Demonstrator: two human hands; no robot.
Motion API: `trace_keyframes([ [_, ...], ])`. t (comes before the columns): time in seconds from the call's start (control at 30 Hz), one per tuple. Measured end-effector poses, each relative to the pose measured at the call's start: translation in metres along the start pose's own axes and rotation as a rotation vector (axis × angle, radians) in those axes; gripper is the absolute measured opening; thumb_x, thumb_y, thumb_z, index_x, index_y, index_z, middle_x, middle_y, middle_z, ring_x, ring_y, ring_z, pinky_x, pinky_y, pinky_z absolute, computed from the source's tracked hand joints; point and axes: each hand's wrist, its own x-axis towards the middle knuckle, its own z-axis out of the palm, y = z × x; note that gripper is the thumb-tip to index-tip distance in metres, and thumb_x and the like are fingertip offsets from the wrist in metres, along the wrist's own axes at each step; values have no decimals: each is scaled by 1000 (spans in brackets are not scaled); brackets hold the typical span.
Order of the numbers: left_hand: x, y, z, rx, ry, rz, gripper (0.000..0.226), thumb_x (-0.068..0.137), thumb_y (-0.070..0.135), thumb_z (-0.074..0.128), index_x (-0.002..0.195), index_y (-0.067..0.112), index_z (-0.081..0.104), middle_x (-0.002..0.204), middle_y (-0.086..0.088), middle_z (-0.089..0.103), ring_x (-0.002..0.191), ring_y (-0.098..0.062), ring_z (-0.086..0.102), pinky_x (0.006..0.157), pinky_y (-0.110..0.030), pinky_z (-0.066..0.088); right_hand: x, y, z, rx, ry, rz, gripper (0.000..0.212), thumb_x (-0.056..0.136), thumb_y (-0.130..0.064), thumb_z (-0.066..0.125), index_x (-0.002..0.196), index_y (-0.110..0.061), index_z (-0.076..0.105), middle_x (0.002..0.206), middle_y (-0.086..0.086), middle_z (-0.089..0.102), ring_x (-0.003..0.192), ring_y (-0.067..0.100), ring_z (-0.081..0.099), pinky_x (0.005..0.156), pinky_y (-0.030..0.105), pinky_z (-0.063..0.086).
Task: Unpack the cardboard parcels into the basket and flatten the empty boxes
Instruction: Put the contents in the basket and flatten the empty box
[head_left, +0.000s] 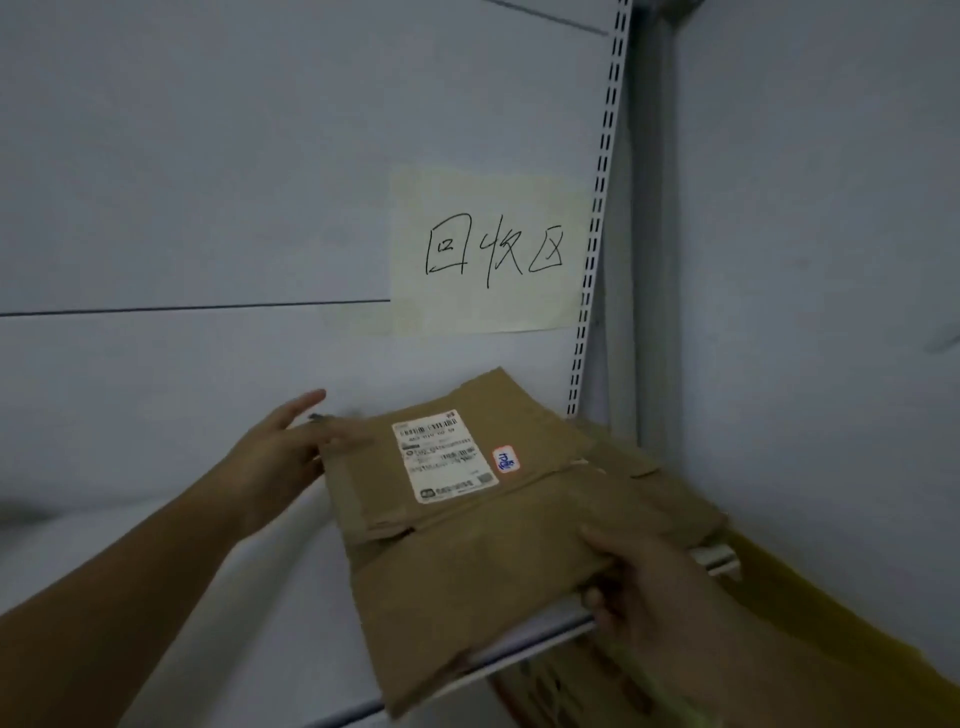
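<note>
A flattened brown cardboard box (467, 551) with a white shipping label and a small red-edged sticker lies tilted over the right end of a white shelf (156, 525). More flattened cardboard (649, 483) lies under it toward the back right. My left hand (280, 452) touches the box's far left edge with its fingers stretched out. My right hand (639, 587) grips the box's near right edge, thumb on top and fingers curled underneath. No basket is in view.
A paper sign with handwritten characters (488, 254) is taped to the shelf's back panel. A slotted metal upright (597, 208) runs along the right. A yellow surface (831, 623) shows at the lower right, and the shelf's front edge (519, 649) crosses below the box.
</note>
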Motion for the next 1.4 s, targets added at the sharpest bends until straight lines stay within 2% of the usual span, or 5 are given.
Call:
trace_keyframes([
  [0.47,-25,-61,80,1625,-91,-90,57,93,59,20,145,45,2,157,8,-12,144,-19,-15,116,-49,-3,35,6,4,-207,-521,218,29,89,-30,57,97,-5,70,92,10,72,72,31,69,63,32,56],
  [0.6,-20,-70,76,1673,-113,-89,54,92,61,16,143,50,-1,158,6,-9,144,-14,-12,116,-47,-2,92,33,73,-997,-392,-645,43,102,-7,10,141,-2,-9,152,4,-13,142,36,-4,117,43,6],
  [0.7,-21,-70,75,1707,-139,-79,53,94,57,18,141,49,-7,159,5,-8,145,-13,-11,116,-45,-3,65,-9,59,-1250,-572,-1065,44,99,-27,27,142,-18,30,146,11,38,130,35,36,98,48,38],
  [0.93,-31,-67,68,1677,-64,-116,56,90,65,21,143,52,8,158,11,-5,144,-10,-10,117,-41,-4,158,-30,47,-1872,-417,-747,81,91,-63,19,148,-12,-6,157,12,-11,144,27,-12,115,46,-7],
  [1.4,-23,-56,62,1568,-88,-136,58,92,61,29,145,42,17,159,6,1,145,-13,-7,115,-41,1,175,-32,51,-1879,-412,-660,87,87,-70,23,149,-16,-2,158,8,-8,145,24,-6,116,47,5],
])
